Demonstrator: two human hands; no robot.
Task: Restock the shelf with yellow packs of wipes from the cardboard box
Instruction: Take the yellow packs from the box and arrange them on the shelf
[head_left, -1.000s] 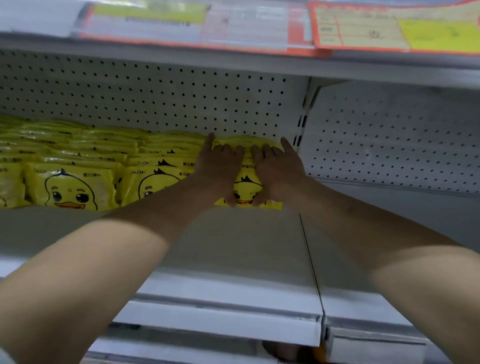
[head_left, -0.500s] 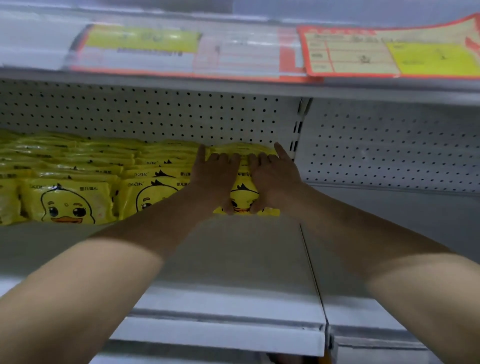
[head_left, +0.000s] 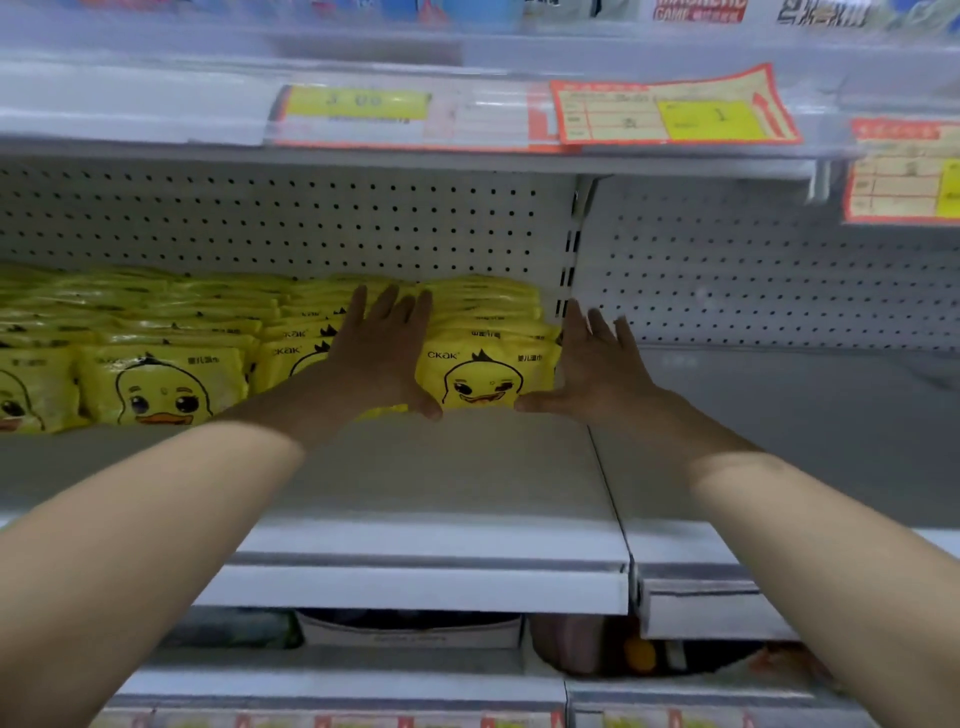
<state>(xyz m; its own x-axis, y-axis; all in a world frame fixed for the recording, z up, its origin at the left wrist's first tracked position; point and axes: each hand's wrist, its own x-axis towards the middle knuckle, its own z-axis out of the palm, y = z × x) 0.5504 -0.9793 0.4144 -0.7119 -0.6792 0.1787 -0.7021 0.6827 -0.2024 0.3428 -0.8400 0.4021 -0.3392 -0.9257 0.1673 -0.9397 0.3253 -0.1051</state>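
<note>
Bracketing the end stack of yellow packs (head_left: 485, 374), your two hands stand flat at its sides, fingers straight, gripping nothing. Your left hand (head_left: 382, 353) lies against the stack's left flank, with its thumb at the front pack's bottom edge. Your right hand (head_left: 597, 364) stands against the right flank, thumb pointing inward along that same edge. The packs are glossy, soft, pillow-shaped film printed with a duck face.

Left of your left hand, more rows of packs (head_left: 161, 384) sit tight together. Beyond your fingertips rises a white perforated pegboard (head_left: 311, 218). Just past your right hand stands a slotted upright (head_left: 569, 260), then the neighbouring board (head_left: 779, 415), smooth grey with open room. Under your wrists the shelf (head_left: 441, 467) runs flat to its front lip. Above, price labels (head_left: 675, 109) line the upper edge.
</note>
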